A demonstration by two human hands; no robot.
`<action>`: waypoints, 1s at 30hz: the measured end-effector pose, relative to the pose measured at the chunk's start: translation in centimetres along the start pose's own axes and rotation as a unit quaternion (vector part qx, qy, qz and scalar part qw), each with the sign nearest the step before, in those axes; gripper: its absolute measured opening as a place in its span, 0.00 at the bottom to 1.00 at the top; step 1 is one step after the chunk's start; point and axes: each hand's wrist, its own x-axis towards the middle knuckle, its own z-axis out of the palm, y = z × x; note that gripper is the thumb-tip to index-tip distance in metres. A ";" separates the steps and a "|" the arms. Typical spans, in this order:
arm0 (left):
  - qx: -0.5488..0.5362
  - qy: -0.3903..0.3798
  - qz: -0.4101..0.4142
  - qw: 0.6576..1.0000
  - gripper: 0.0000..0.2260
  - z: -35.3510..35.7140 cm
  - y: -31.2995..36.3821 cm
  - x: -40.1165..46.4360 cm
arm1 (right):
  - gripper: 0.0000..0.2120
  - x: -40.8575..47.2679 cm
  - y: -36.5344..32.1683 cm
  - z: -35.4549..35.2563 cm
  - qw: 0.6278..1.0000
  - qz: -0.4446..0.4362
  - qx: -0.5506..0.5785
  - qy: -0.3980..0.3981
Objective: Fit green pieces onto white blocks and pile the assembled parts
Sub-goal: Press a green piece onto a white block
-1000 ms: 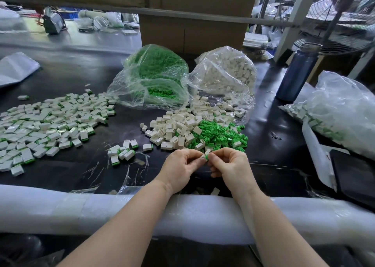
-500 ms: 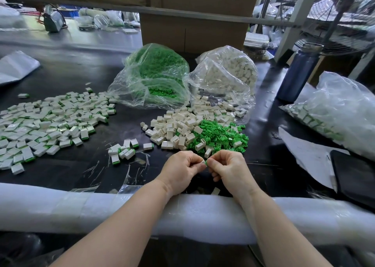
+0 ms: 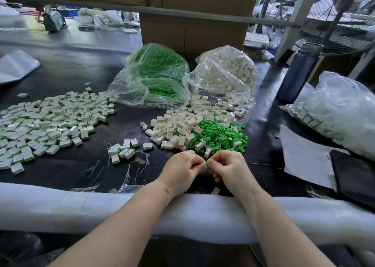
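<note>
My left hand [image 3: 182, 168] and my right hand [image 3: 228, 168] meet fingertip to fingertip just in front of the loose heaps. Between them they pinch a small green piece [image 3: 206, 163]; any white block under the fingers is hidden. Loose white blocks [image 3: 176, 127] lie in a heap beyond the hands, with loose green pieces [image 3: 219, 134] to its right. A wide spread of assembled parts [image 3: 48, 122] covers the left of the black table, and a small cluster of assembled parts [image 3: 122, 150] lies closer in.
A bag of green pieces [image 3: 154, 76] and a bag of white blocks [image 3: 227, 72] stand at the back. A blue bottle [image 3: 298, 70], a bag of assembled parts [image 3: 336, 112], paper [image 3: 304, 155] and a black tablet [image 3: 355, 175] are on the right. White foam padding [image 3: 101, 208] lines the near edge.
Both hands have stayed together at the same spot, fingers working on the small piece; the white block seen between the fingertips a second ago is now hidden.
</note>
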 end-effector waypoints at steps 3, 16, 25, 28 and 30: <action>0.006 0.001 0.005 1.000 0.08 0.1 -0.1 0.0 | 0.10 0.0 0.1 0.1 1.000 -0.004 -0.008 0.003; -0.186 0.050 -0.050 0.980 0.07 -0.1 0.3 0.1 | 0.07 -0.2 0.0 0.0 0.990 -0.031 0.133 0.027; -0.207 0.056 -0.044 0.976 0.08 -0.4 0.4 0.1 | 0.03 -0.2 0.0 0.1 0.990 -0.039 0.139 0.005; -0.214 0.039 -0.034 0.975 0.07 -0.4 0.4 0.1 | 0.05 -0.1 0.0 0.3 0.992 -0.034 0.121 -0.027; -0.220 0.027 -0.032 0.975 0.06 -0.3 0.4 0.1 | 0.08 0.0 -0.1 0.4 0.993 -0.039 0.097 -0.058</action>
